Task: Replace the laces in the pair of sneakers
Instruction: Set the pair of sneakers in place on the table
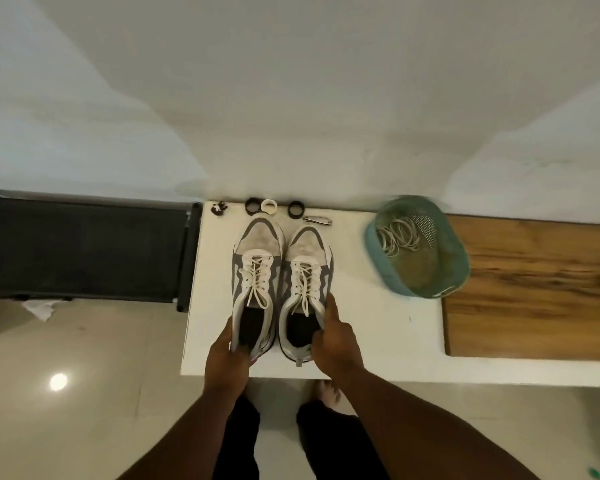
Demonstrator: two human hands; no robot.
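Fingers of both hands, left hand [226, 355] and right hand [336, 344], curl round the heels of the grey-and-white laced sneakers [281, 289] on the white table [378, 341]; nothing unlaced yet, replacement laces seemingly in the green basket [416, 247].

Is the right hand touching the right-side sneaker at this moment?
Touching. The head view shows the right hand gripping the heel collar of the right sneaker, thumb lying along its outer side with no gap.
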